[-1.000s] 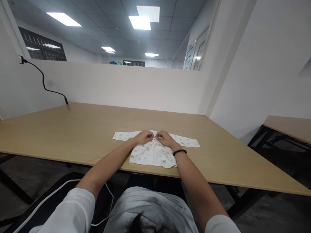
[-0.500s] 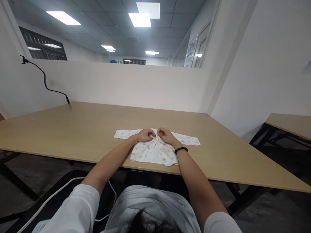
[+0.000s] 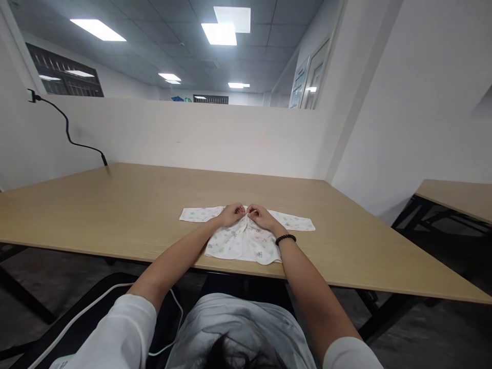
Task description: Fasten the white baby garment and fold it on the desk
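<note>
A small white baby shirt (image 3: 242, 243) with a pale print lies on the table, its sleeves spread out to both sides and its hem toward me. My left hand (image 3: 232, 214) pinches the fabric at the upper middle of the front. Right beside it, my right hand (image 3: 260, 216) also has its fingers closed on the cloth there. Between the fingertips the fabric is drawn up into folds. Whatever small fastening may be under the fingers is hidden. A dark bead bracelet (image 3: 285, 239) circles my right wrist.
The shirt lies near the front edge of the wooden table (image 3: 146, 205). A black flexible phone holder (image 3: 68, 128) stands at the back left. A low white wall (image 3: 215, 138) runs behind the table, and a second table (image 3: 457, 197) is at the right.
Both hands stay at the same place on the shirt, their fingers shifted slightly. The bunched cloth below them looks smoother now. The view has moved a little.
</note>
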Tool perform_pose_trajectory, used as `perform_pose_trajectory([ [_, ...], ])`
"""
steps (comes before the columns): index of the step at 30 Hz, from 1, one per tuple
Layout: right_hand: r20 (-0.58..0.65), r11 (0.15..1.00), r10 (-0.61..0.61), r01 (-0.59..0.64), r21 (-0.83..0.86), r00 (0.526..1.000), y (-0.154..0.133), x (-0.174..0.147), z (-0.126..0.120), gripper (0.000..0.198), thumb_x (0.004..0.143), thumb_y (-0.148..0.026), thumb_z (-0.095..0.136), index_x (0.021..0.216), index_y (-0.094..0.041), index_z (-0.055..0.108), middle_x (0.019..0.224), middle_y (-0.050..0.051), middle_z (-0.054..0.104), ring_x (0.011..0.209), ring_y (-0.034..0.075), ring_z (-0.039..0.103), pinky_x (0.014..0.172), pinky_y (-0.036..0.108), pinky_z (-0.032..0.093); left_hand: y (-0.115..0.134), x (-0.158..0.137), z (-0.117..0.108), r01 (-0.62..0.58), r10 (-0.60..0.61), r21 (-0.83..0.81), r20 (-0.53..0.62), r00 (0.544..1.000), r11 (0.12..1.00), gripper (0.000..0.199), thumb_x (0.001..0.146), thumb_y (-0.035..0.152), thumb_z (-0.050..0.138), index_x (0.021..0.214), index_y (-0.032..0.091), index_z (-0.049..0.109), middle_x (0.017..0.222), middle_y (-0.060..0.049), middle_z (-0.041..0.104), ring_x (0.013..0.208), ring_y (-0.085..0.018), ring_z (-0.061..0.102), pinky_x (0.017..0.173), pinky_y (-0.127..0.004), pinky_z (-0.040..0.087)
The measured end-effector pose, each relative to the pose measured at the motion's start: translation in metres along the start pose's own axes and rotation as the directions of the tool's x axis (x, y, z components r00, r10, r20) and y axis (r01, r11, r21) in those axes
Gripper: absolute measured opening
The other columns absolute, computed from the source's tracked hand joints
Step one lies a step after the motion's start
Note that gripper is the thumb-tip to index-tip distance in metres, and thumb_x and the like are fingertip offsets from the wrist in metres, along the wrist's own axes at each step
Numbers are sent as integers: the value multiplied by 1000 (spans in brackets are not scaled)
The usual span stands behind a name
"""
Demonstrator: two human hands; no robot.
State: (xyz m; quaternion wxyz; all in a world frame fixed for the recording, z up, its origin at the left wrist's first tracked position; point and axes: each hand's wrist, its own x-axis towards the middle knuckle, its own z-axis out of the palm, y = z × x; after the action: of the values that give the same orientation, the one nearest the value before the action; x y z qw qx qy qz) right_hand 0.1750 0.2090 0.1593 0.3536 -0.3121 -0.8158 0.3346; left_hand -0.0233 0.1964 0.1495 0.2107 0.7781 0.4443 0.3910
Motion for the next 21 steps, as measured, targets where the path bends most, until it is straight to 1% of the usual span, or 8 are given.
perform_pose_trajectory([
  [3, -56, 1000, -7, 7, 15, 998, 2, 2, 0, 18, 78, -36, 54, 84, -19, 57, 81, 1, 58, 73, 15, 50, 71, 27, 41, -1, 0, 3, 29, -29, -6, 16, 999, 1000, 15, 80, 30, 56, 81, 17, 64, 70, 1, 63, 66, -15, 56, 63, -25, 44],
  [6, -108, 999, 12, -8, 41, 994, 5, 4, 0, 20, 77, -38, 54, 84, -19, 57, 82, 2, 60, 75, 16, 51, 72, 28, 42, -1, 0, 5, 28, -28, 16, 40, 999, 999, 12, 79, 26, 56, 81, 18, 65, 69, 2, 63, 66, -15, 56, 62, -25, 42],
  [8, -87, 999, 14, -10, 52, 996, 6, 4, 1, 22, 77, -39, 55, 83, -19, 58, 80, 2, 60, 74, 16, 51, 71, 28, 42, 0, -1, 6, 20, -21, 23, 41, 999, 1000, 10, 78, 24, 56, 80, 18, 65, 67, 3, 62, 64, -14, 54, 61, -24, 40],
  [11, -20, 1000, 8, -8, 18, 1000, 7, 4, 4, 22, 76, -40, 58, 82, -19, 59, 75, 1, 59, 70, 16, 50, 68, 28, 41, 0, -2, 7, 33, -33, 0, 9, 999, 999, 10, 77, 22, 57, 80, 18, 65, 64, 4, 59, 62, -13, 52, 60, -23, 39],
  [14, -32, 999, -4, 3, -36, 999, 6, 3, 6, 18, 76, -37, 61, 81, -19, 60, 73, 0, 59, 68, 16, 49, 66, 28, 40, -4, -1, 8, 64, -64, -109, -3, 998, 992, 12, 75, 21, 59, 82, 16, 67, 65, 4, 60, 63, -12, 53, 61, -22, 40],
  [17, -61, 996, -31, 25, -87, 998, 4, 2, 6, 13, 78, -32, 62, 81, -19, 60, 73, 0, 60, 68, 16, 50, 66, 27, 40, -9, 2, 9, 108, -107, -235, 15, 994, 966, 13, 72, 20, 62, 83, 15, 68, 68, 2, 63, 65, -12, 56, 63, -22, 43],
  [21, -73, 977, -70, 54, -205, 995, 0, 0, 5, 6, 81, -24, 62, 79, -19, 59, 72, -1, 60, 68, 16, 52, 65, 26, 38, -12, 6, 9, 181, -173, -351, 53, 983, 919, 13, 69, 21, 66, 80, 14, 68, 71, 1, 66, 67, -12, 59, 64, -21, 44],
])
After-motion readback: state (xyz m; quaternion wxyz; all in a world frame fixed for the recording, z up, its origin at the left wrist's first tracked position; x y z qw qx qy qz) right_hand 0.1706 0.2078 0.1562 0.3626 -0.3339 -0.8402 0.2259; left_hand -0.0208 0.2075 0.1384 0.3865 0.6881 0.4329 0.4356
